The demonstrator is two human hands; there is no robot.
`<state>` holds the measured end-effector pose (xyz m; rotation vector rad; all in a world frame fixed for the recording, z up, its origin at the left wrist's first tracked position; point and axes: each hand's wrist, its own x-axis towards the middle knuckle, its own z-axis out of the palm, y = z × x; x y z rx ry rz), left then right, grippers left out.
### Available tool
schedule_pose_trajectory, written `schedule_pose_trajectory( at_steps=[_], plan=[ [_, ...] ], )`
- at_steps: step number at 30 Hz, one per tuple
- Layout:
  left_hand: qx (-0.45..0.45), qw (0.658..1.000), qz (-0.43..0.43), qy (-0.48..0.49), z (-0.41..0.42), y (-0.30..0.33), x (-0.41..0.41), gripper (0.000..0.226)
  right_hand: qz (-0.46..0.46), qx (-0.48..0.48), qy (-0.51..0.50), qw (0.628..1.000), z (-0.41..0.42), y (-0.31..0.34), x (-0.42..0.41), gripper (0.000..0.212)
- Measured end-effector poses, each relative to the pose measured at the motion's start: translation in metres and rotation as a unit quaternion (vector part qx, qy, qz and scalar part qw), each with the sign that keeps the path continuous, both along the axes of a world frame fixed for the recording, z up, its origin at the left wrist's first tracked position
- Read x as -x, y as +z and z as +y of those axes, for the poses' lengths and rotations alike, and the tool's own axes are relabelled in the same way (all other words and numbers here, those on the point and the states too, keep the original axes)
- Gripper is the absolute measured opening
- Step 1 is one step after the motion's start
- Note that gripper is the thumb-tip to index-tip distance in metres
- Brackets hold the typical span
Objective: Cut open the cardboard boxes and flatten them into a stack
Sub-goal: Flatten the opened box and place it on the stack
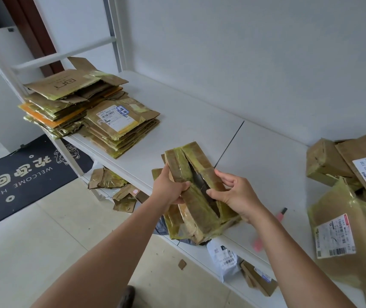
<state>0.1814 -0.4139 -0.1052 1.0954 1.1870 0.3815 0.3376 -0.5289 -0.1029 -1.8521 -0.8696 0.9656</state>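
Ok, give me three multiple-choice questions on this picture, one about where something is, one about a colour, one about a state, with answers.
1. Where is the stack of flattened boxes?
A. far left end of the table
B. on the doormat
C. under the right hand

2. What colour is the utility knife on the table?
A. blue
B. pink
C. green

3. What state is the taped box in?
A. sealed
C. fully flat
B. slit open along its top

Answers: 1 A, the stack sits at the table's far left end. 2 B, its handle is pink. 3 B, the left hand and right hand spread a dark gap along the top.

cardboard box (194,192), glossy tape, matt table (200,121)
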Motion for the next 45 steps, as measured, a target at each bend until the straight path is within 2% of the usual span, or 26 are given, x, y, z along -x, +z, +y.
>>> schedule_pose_trajectory(
  at_steps=[9, 11, 14, 16, 18, 22, 25, 29, 30, 35, 39, 45],
  plan=[
    [-0.004, 1.000, 0.012, -0.005, -0.001, 0.002, 0.000, 0.085, 0.094, 0.006, 0.001, 0.996, 0.004, 0.001, -0.017, 0.064],
    [-0.005, 1.000, 0.015, -0.004, -0.002, 0.005, 0.000, 0.084, 0.103, 0.007, 0.005, 0.995, 0.003, 0.001, -0.019, 0.068],
    [-0.005, 1.000, 0.013, 0.001, -0.003, 0.006, 0.001, 0.081, 0.111, 0.011, 0.014, 0.994, 0.001, 0.004, -0.016, 0.086],
    [-0.006, 1.000, 0.011, 0.005, -0.005, 0.007, 0.000, 0.080, 0.061, 0.025, 0.022, 0.998, 0.001, 0.006, -0.007, 0.091],
    [-0.027, 0.999, 0.017, 0.013, -0.006, 0.010, 0.000, 0.078, -0.010, 0.038, 0.018, 0.999, 0.002, 0.009, 0.005, 0.086],
    [-0.161, 0.986, 0.037, -0.005, -0.010, 0.020, -0.002, 0.070, -0.073, 0.029, 0.012, 0.997, 0.006, 0.019, 0.015, 0.103],
    [-0.274, 0.961, 0.020, -0.033, -0.013, 0.034, -0.010, 0.073, -0.126, -0.044, -0.060, 0.989, 0.015, 0.038, 0.012, 0.110],
    [-0.411, 0.910, 0.024, -0.049, -0.024, 0.050, -0.023, 0.070, -0.211, -0.190, -0.163, 0.945, 0.026, 0.069, 0.006, 0.114],
    [-0.421, 0.905, 0.017, -0.052, -0.027, 0.049, -0.023, 0.069, -0.231, -0.197, -0.169, 0.938, 0.025, 0.073, 0.004, 0.111],
    [-0.371, 0.925, -0.029, -0.081, -0.025, 0.035, -0.014, 0.068, -0.291, -0.164, -0.159, 0.929, 0.019, 0.071, 0.008, 0.082],
    [-0.379, 0.916, -0.091, -0.098, -0.010, 0.056, -0.015, 0.070, -0.309, -0.163, -0.107, 0.931, 0.025, 0.072, 0.013, 0.077],
    [-0.368, 0.919, -0.103, -0.098, 0.004, 0.058, -0.016, 0.065, -0.325, -0.168, -0.098, 0.926, 0.018, 0.073, 0.011, 0.070]
  ],
)
